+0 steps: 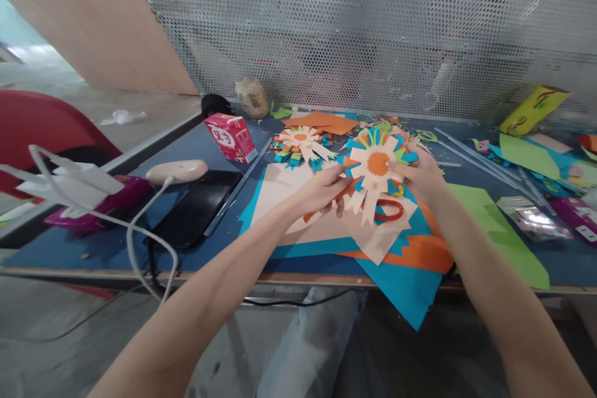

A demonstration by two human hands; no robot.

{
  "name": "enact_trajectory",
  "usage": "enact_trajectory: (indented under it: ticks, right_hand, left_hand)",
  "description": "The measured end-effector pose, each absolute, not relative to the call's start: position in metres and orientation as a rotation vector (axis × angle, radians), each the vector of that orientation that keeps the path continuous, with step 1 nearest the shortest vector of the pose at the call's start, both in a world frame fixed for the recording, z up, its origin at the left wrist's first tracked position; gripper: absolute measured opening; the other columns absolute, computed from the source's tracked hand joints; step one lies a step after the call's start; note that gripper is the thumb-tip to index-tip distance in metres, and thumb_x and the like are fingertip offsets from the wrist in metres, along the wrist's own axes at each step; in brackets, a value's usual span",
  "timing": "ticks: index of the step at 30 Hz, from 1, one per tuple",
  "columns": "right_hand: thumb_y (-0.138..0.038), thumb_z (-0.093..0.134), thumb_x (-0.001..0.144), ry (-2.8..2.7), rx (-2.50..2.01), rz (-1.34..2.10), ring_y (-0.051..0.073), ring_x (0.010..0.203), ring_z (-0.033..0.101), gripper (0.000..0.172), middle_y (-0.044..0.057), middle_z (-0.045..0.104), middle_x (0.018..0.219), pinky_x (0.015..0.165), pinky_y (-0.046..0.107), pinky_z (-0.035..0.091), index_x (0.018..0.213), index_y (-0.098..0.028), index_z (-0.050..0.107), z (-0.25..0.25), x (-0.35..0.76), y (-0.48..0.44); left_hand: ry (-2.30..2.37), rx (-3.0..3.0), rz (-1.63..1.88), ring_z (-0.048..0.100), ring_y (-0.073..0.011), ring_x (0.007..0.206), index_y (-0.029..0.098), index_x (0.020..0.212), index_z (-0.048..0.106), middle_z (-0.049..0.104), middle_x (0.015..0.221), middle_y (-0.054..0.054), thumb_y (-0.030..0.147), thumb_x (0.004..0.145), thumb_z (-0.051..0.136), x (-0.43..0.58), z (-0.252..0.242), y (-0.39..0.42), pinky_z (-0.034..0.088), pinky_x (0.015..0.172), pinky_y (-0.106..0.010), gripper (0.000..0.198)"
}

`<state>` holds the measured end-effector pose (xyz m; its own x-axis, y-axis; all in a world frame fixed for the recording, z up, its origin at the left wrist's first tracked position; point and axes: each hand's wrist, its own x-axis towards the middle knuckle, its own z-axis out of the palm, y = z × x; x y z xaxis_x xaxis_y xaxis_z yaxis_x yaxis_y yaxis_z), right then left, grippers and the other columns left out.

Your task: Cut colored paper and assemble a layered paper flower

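Between my hands is a layered paper rosette with an orange scalloped centre, cream, blue and green petals, and cream tails. My right hand grips its right side, thumb on the front near the centre. At its left edge, the fingers of my left hand close on the rosette beside some orange paper. Red-handled scissors lie just below, their blades hidden. A second paper rosette rests behind my left hand. Cream sheets, blue paper and orange paper are stacked underneath.
A pink drink carton, a black phone and a white cable occupy the left side. Green paper, a plastic packet and a yellow box are at right. A perforated metal panel stands behind.
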<state>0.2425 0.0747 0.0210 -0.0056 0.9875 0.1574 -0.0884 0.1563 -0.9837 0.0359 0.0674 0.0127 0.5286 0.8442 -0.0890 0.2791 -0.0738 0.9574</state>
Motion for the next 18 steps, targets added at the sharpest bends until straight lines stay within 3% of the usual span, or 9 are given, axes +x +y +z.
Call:
enact_trajectory:
  ticks: [5,10,13,18]
  right_hand:
    - [-0.027,0.079,0.051,-1.248,-1.027,1.096,0.018,0.077,0.065,0.043,-0.002,0.066,0.077,0.069,0.033,0.054,0.089,-0.023,0.059,0.0184,0.2438,0.0754]
    - [-0.028,0.079,0.05,-1.238,-1.033,1.075,0.013,0.065,0.063,0.044,-0.004,0.065,0.073,0.059,0.027,0.054,0.089,-0.024,0.059,0.016,0.2445,0.0763]
    - [-0.027,0.08,0.049,-1.25,-1.04,1.078,0.011,0.058,0.06,0.043,-0.005,0.063,0.07,0.053,0.024,0.052,0.086,-0.024,0.059,0.0164,0.2437,0.076]
    - [-0.03,0.08,0.05,-1.287,-1.057,1.078,0.01,0.054,0.057,0.042,-0.005,0.06,0.067,0.05,0.024,0.051,0.085,-0.023,0.058,0.0173,0.2439,0.0754]
  left_hand:
    - [1.025,1.688,0.719,0.057,-0.0073,0.048,0.016,0.092,0.046,0.052,0.062,0.004,0.02,0.083,0.041,0.036,0.0133,0.0717,0.036,0.035,-0.014,0.01]
    - [0.954,1.629,0.823,0.06,-0.0073,0.061,0.014,0.096,0.055,0.062,0.077,0.0,0.015,0.079,0.043,0.0354,0.0076,0.0772,0.05,0.054,-0.018,0.02]
    - [0.857,1.578,0.838,0.059,-0.0055,0.064,0.016,0.097,0.06,0.065,0.082,0.0,0.016,0.078,0.046,0.0359,0.0058,0.0775,0.05,0.062,-0.018,0.023]
    - [0.851,1.49,0.827,0.058,-0.0066,0.063,0.015,0.092,0.064,0.065,0.079,-0.001,0.021,0.076,0.052,0.0359,0.0068,0.0757,0.048,0.06,-0.019,0.021]
